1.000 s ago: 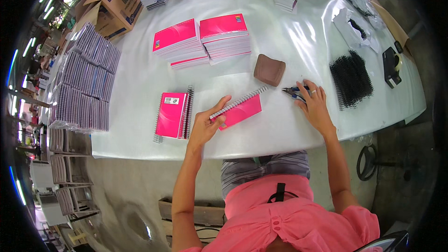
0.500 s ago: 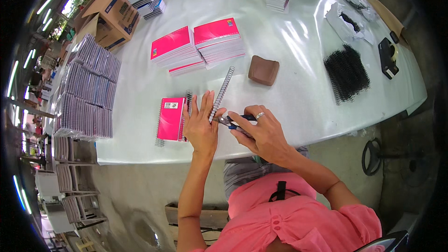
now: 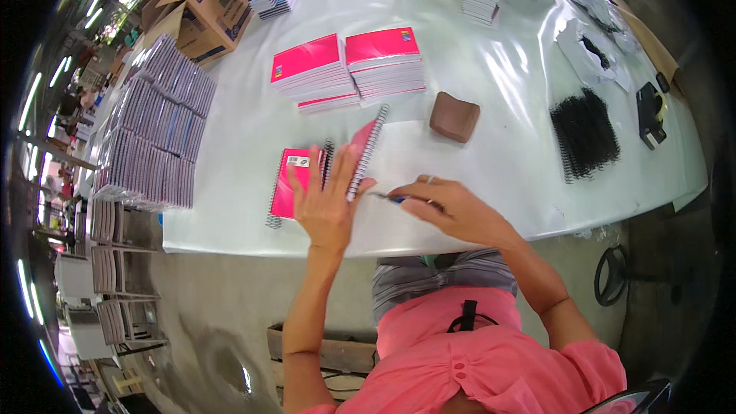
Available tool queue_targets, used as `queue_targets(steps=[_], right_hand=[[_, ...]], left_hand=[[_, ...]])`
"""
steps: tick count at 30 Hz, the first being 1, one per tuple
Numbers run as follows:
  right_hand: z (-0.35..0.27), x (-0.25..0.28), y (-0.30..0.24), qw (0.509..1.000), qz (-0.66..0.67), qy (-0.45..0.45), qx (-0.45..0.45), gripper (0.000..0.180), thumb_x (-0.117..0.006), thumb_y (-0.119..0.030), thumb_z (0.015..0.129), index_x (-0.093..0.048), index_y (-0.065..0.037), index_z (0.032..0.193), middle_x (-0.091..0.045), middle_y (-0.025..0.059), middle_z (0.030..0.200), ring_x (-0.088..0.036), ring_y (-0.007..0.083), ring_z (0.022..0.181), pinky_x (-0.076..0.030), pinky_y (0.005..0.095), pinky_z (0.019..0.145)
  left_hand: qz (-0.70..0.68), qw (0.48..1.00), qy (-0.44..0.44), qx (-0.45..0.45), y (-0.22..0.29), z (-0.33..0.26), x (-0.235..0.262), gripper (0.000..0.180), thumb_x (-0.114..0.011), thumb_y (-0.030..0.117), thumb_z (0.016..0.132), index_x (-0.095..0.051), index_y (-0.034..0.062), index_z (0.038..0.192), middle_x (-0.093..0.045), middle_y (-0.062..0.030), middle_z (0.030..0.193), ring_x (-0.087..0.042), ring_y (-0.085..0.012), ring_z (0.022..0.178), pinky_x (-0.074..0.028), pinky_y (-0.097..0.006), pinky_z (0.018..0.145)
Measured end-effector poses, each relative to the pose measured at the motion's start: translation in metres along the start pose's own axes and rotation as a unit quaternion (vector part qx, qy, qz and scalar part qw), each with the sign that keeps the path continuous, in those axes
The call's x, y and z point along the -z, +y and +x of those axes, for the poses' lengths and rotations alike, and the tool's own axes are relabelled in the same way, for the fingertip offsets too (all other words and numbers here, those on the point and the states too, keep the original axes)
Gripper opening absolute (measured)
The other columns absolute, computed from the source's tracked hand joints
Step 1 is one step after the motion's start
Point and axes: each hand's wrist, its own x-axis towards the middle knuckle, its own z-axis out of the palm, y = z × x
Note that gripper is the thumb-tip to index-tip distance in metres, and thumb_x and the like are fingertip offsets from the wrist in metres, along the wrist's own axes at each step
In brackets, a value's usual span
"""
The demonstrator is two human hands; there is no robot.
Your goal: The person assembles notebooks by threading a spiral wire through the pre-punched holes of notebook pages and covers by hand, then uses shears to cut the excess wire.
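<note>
A pink-covered notebook (image 3: 363, 138) with a metal spiral along its right edge is tilted up under my left hand (image 3: 326, 203). My fingers lie over its cover, with the thumb by the spiral's near end. In my right hand (image 3: 456, 211) is a pair of pliers with dark blue handles (image 3: 396, 198); the jaws point at that spiral end, a little apart from it. Beneath and left of my left hand lies another pink spiral notebook (image 3: 285, 198), partly covered by the fingers. A dark coil shows beside its right edge.
Beyond my hands stand two stacks of pink notebooks (image 3: 383, 69). A brown block (image 3: 455, 116) sits right of them. Black coils (image 3: 585, 136) and a tape dispenser (image 3: 652, 116) are at right. Wrapped notebooks (image 3: 149, 142) and a cardboard box (image 3: 207, 15) line the left.
The pliers' jaws have drawn slightly back from the spiral's end. The notebook under my left hand has tilted, so its pink cover now shows. The whole view has shifted.
</note>
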Motion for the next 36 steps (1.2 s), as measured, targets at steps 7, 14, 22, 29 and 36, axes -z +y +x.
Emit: queue_targets(steps=[7, 14, 22, 29, 36], right_hand=[[-0.029, 0.044, 0.081, 0.901, -0.370, 0.225, -0.016, 0.032, -0.067, -0.019, 0.087, -0.063, -0.008, 0.117, -0.056, 0.0140, 0.104, -0.055, 0.0293, 0.094, -0.044, 0.0398, 0.080], [-0.026, 0.067, 0.080, 0.844, -0.478, 0.234, 0.064, 0.034, -0.072, -0.016, 0.080, -0.065, -0.007, 0.113, -0.056, 0.0127, 0.118, -0.051, 0.0304, 0.108, -0.040, 0.0424, 0.090], [0.169, 0.109, 0.094, 0.915, -0.158, 0.370, -0.014, 0.040, -0.078, -0.029, 0.080, -0.063, 0.001, 0.102, -0.063, 0.0146, 0.092, -0.062, 0.0254, 0.082, -0.050, 0.0348, 0.073], [0.237, 0.151, 0.115, 0.943, -0.012, 0.231, -0.239, 0.055, -0.090, -0.025, 0.063, -0.056, 0.006, 0.093, -0.065, 0.0166, 0.088, -0.067, 0.0224, 0.071, -0.056, 0.0328, 0.054], [0.243, 0.149, 0.112, 0.931, -0.074, 0.255, -0.252, 0.056, -0.090, -0.023, 0.063, -0.059, 0.003, 0.101, -0.068, 0.0182, 0.104, -0.070, 0.0303, 0.085, -0.060, 0.0365, 0.056]], left_hand=[[0.113, 0.983, -0.135, -0.051, -0.102, -0.015, 0.016, 0.067, -0.068, 0.048, 0.075, -0.055, 0.0239, 0.136, -0.056, 0.0027, 0.138, -0.045, -0.0362, 0.132, -0.027, -0.062, 0.108], [-0.009, 0.954, -0.292, 0.062, -0.100, -0.045, 0.020, 0.088, -0.071, 0.056, 0.065, -0.045, 0.0234, 0.143, -0.045, -0.0021, 0.148, -0.035, -0.0430, 0.136, -0.027, -0.063, 0.108], [0.015, 0.949, -0.306, 0.078, -0.086, -0.043, 0.019, 0.088, -0.069, 0.055, 0.070, -0.041, 0.0183, 0.146, -0.035, -0.0061, 0.154, -0.024, -0.0458, 0.140, -0.023, -0.063, 0.110], [-0.041, 0.975, -0.155, 0.154, -0.075, -0.053, 0.033, 0.070, -0.071, 0.035, 0.083, -0.044, 0.0175, 0.145, -0.033, -0.0069, 0.156, -0.011, -0.0408, 0.147, -0.009, -0.062, 0.114], [-0.094, 0.981, -0.105, 0.134, -0.050, -0.023, 0.019, 0.062, -0.069, 0.019, 0.086, -0.047, 0.0169, 0.143, -0.035, -0.0096, 0.154, -0.011, -0.0407, 0.147, -0.008, -0.060, 0.115]])
